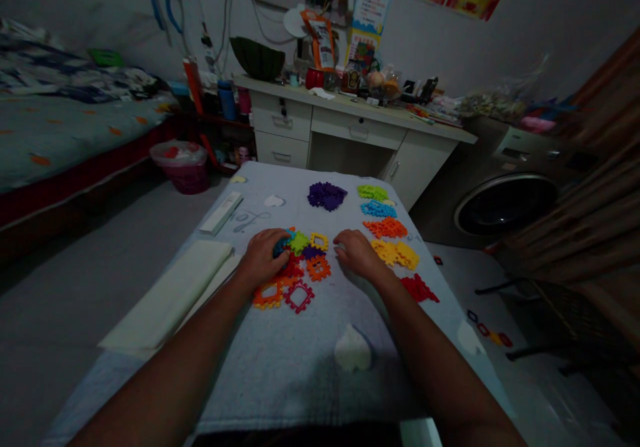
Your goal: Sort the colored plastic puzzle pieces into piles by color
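In the head view, my left hand (264, 257) rests at the left side of a mixed pile of flat plastic linking pieces. Its thumb and fingers close round a dark blue linking piece (281, 245). Around it lie a lime green piece (299, 242), a yellow square frame (319, 241), an orange piece (319, 268), red pieces (294, 267) and a crimson frame (299, 296). My right hand (358, 253) is just right of the pile, fingers loosely bent and a little apart, with nothing visible in them.
Along the cloth-covered table's right side are sorted heaps: lime (373, 193), light blue (379, 209), orange (385, 227), yellow (397, 253) and red (419, 288). A purple heap (327, 195) lies farther back. Left are a white box (221, 213) and folded cloth (170, 293).
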Tool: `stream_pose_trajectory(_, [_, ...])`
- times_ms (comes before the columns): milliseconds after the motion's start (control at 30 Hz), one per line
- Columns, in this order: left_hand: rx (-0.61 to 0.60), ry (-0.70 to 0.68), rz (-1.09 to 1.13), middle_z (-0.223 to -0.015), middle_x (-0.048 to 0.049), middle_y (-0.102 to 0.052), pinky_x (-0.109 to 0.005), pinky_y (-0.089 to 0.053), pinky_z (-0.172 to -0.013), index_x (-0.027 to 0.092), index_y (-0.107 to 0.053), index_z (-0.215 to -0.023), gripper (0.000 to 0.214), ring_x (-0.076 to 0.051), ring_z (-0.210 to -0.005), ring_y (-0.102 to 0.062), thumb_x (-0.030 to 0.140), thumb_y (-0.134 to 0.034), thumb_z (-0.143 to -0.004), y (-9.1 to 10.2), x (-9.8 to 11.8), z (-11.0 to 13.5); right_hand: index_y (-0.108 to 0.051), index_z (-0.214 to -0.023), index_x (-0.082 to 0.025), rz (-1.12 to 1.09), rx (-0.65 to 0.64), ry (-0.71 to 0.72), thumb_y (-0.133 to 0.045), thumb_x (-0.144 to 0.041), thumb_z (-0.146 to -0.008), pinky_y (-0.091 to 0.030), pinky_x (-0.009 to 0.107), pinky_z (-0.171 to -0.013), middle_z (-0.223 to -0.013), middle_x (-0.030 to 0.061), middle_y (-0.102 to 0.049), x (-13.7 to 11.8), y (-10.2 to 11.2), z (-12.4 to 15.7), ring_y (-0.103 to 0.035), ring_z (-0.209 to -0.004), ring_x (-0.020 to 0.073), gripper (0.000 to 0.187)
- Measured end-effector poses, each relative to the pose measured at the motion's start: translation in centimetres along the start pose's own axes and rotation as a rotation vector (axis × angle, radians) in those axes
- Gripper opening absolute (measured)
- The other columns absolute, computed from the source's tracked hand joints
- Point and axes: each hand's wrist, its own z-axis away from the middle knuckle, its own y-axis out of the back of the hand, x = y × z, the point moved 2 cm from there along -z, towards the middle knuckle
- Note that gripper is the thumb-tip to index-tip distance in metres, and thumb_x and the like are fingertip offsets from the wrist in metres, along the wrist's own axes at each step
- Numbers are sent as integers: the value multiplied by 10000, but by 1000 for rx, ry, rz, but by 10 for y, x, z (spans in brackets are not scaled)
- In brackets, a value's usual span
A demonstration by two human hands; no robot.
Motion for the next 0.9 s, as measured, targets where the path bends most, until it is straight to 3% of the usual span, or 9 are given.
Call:
stream_pose_trajectory(100, [2,-1,18,-1227,-93,-645,-500,-409,-1046,204,-624,-1145,392,-298,-1171,-556,346,-522,-794,3,2,-1,-569,-1304,-176,-81,28,-2,-537,-175,-890,-356,387,-1030,-1331,112,-592,-15,-19,-15,-498,-1208,251,414])
stream_pose_trajectory(200, [16,10,42,-1250,-99,-625,-490,-413,-1057,204,-631,-1137,385,-296,-1192,-545,349,-529,-795,4,3,-1,-542,-1333,-207,-159,30,-16,-550,-203,-897,-353,392,-1033,-1371,103,-571,-20,-29,-22,-483,-1234,250,436])
stream_pose_trajectory(333, [17,13,65,-1260,-108,-611,-473,-421,-1057,194,-629,-1140,393,-289,-1190,-549,374,-526,-806,2,1,-1,-604,-1239,-190,-200,15,-8,-605,-221,-875,-370,374,-1015,-1274,101,-627,-18,-30,-24,-525,-1169,234,364])
stream_pose_trajectory(467, [9,18,54,-1242,-107,-624,-470,-410,-1052,194,-626,-1145,403,-285,-1182,-561,401,-521,-815,0,-1,-1,-600,-1234,-175,-206,73,6,-660,-221,-834,-393,381,-1005,-1255,106,-624,-11,-21,-20,-534,-1149,236,407])
stream_pose_trajectory(667, [-22,78,-20,-1237,-86,-650,-515,-359,-1049,227,-620,-1161,396,-302,-1209,-540,399,-512,-822,3,3,1,-631,-1179,-147,-152,100,1,-677,-122,-773,-414,385,-1030,-1224,121,-635,27,9,3,-569,-1140,231,409])
stream_pose_trajectory(900, [-25,76,-21,-1260,-94,-640,-523,-372,-1028,230,-618,-1176,406,-321,-1208,-524,396,-520,-819,2,0,1,-626,-1215,-143,-23,119,-222,-641,-79,-754,-402,409,-1072,-1290,144,-618,94,43,52,-568,-1212,250,466])
